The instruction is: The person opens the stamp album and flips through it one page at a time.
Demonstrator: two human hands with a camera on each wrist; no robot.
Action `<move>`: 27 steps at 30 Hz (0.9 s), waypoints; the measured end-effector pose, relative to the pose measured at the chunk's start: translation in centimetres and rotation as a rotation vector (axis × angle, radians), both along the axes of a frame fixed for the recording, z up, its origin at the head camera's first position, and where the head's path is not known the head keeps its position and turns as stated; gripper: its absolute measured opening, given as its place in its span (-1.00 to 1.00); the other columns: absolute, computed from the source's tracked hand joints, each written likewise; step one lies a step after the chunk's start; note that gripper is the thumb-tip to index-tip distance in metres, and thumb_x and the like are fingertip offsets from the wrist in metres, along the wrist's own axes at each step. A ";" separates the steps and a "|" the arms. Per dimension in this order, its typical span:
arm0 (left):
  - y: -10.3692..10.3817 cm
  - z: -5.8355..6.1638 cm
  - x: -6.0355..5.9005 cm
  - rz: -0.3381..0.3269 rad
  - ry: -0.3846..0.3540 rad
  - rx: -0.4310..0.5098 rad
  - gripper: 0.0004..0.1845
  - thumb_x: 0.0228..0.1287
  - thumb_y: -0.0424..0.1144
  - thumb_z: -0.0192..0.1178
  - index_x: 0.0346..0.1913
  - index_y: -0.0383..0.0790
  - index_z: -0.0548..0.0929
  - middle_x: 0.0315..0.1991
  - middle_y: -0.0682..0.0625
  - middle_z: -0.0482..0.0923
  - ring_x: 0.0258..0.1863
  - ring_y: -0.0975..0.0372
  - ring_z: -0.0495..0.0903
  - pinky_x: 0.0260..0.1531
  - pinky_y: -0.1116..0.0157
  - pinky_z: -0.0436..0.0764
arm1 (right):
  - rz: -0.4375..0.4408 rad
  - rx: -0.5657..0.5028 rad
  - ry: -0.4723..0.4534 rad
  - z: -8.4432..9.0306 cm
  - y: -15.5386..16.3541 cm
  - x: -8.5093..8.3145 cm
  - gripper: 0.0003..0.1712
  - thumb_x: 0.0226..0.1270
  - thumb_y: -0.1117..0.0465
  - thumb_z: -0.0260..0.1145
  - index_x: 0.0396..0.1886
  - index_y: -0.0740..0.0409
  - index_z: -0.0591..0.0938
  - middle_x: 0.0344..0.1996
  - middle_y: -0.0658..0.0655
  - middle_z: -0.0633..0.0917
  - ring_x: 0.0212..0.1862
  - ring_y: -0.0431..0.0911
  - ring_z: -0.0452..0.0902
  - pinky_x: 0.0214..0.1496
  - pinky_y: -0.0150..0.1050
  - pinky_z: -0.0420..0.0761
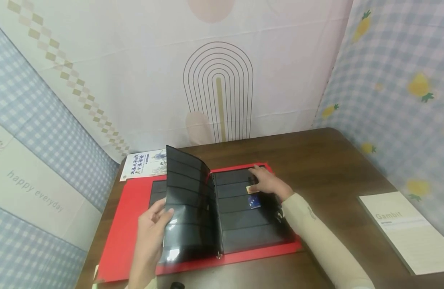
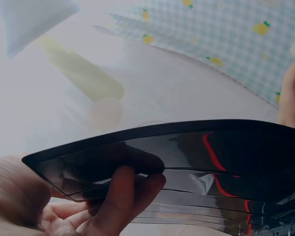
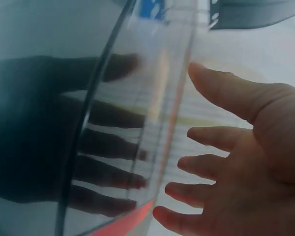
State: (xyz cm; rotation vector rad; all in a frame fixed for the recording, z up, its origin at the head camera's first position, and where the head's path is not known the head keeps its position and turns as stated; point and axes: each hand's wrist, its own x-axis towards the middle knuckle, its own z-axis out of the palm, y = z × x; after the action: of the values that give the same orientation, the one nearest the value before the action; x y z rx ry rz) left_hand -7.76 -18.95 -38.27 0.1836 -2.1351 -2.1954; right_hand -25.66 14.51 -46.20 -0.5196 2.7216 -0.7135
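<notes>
A red album [image 1: 117,233] with black strip-pocket pages lies open on the table. My left hand [image 1: 149,226] pinches the outer edge of a raised black page [image 1: 189,192], thumb on one face and fingers behind; the page bows in the left wrist view. Over the upper right of the flat right-hand page [image 1: 240,228], my right hand [image 1: 268,182] has its fingers spread and relaxed. A small blue stamp-like piece [image 1: 254,202] sits in a pocket there, with a yellowish one [image 1: 249,189] just above it, partly covered by that hand. In the right wrist view, the glossy page reflects the spread fingers.
A white pad marked Gambit [image 1: 406,233] lies at the table's right side. Behind the album's left corner is a white printed booklet [image 1: 142,164]. A small black round object [image 1: 177,285] shows at the near edge. Patterned cloth [image 1: 280,60] hangs behind and at both sides.
</notes>
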 end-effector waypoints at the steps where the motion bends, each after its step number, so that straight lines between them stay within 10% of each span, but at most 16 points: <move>1: 0.1 0.1 -0.1 0.002 0.007 0.005 -0.50 0.42 -0.56 0.04 0.38 -0.64 0.31 0.32 -0.44 0.37 0.20 0.14 0.51 0.16 0.34 0.48 | -0.010 0.012 -0.016 -0.2 0.2 -0.3 -0.10 0.30 0.17 0.46 0.51 0.37 0.26 0.55 0.44 0.05 0.54 0.38 -0.10 0.43 0.42 0.00; 11: 0.2 0.4 -0.8 -0.012 0.087 0.036 -0.60 0.41 -0.57 0.05 0.26 -0.70 0.41 -0.21 0.01 0.74 -0.36 0.33 0.67 -0.35 0.39 0.66 | -0.051 0.051 -0.093 -0.8 0.9 -1.2 -0.08 0.24 0.13 0.53 0.52 0.25 0.33 0.56 0.39 0.06 0.54 0.39 -0.15 0.43 0.42 0.01; 27: -3.0 0.4 -0.9 0.042 0.004 -0.032 -0.55 0.46 -0.46 0.09 0.32 -0.61 0.41 -0.13 0.17 0.70 -0.14 0.35 0.62 -0.22 0.39 0.62 | -0.018 0.022 -0.044 -1.3 1.7 -1.6 -0.12 0.25 0.12 0.51 0.48 0.31 0.36 0.52 0.46 0.12 0.50 0.42 -0.02 0.41 0.42 0.06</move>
State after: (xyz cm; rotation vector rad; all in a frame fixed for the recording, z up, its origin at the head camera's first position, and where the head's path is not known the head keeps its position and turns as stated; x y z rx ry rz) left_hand -8.70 -21.93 -37.88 0.2196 -2.1426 -2.1353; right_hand -27.24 16.19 -47.51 -0.4689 2.6932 -0.6900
